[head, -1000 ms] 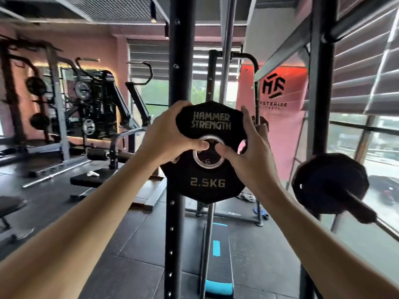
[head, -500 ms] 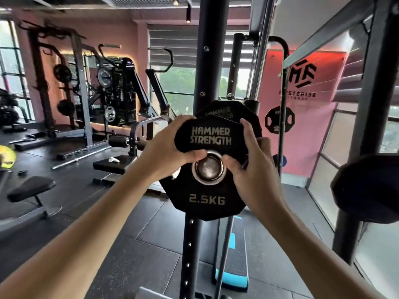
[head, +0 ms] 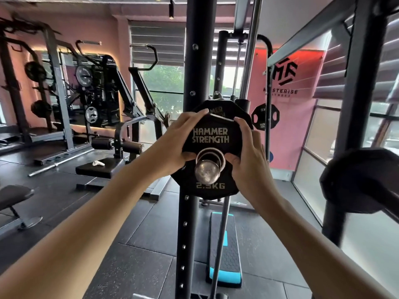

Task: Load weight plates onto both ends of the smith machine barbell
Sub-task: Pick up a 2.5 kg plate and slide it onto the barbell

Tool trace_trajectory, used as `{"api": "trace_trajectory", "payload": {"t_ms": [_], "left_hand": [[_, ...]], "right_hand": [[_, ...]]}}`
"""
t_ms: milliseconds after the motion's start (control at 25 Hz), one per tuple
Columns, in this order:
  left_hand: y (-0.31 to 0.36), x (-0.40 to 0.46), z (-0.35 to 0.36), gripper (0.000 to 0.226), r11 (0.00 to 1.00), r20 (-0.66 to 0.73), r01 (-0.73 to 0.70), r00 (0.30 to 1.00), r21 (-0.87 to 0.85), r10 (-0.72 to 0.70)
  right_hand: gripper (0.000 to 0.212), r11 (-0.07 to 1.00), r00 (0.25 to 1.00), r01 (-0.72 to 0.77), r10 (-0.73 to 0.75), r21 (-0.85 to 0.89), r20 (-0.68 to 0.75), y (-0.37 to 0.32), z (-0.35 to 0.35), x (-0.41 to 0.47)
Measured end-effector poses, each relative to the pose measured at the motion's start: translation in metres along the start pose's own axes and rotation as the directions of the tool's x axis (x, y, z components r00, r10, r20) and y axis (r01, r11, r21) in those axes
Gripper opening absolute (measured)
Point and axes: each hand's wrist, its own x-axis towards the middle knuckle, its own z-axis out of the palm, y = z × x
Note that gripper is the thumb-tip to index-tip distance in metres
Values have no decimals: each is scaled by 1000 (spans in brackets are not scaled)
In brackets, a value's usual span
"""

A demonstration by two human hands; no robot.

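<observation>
Both hands grip a matte black, many-sided rubber plate (head: 210, 156): left hand (head: 179, 143) and right hand (head: 248, 160) clasped on its edges. It faces us, threaded on the shiny steel bar end (head: 207, 173), which points straight toward us.

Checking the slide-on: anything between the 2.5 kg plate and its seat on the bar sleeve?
Nothing visible. The plate, held by the left hand and right hand, is already threaded on the sleeve, whose end pokes through its hole. Another plate sits right behind; whether they touch is unclear.
</observation>
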Motion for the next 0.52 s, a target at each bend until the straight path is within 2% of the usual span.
{"api": "trace_trajectory", "payload": {"t_ms": [120, 240, 440, 520], "left_hand": [[-4, 18, 16, 119, 960, -14, -88, 995, 266, 95], [-11, 29, 34, 116, 890, -42, -49, 996, 454, 76], [-25, 51, 55, 93, 857, -123, 17, 991, 516, 55], [-32, 61, 60, 92, 868, -137, 19, 989, 496, 56]], "right_hand": [[86, 996, 999, 26, -28, -88, -17, 9, 8, 14], [98, 988, 999, 52, -50, -142, 17, 19, 12, 26], [129, 972, 996, 59, -41, -228, 82, 41, 25, 45], [135, 968, 996, 50, -29, -246, 89, 49, 34, 53]]}}
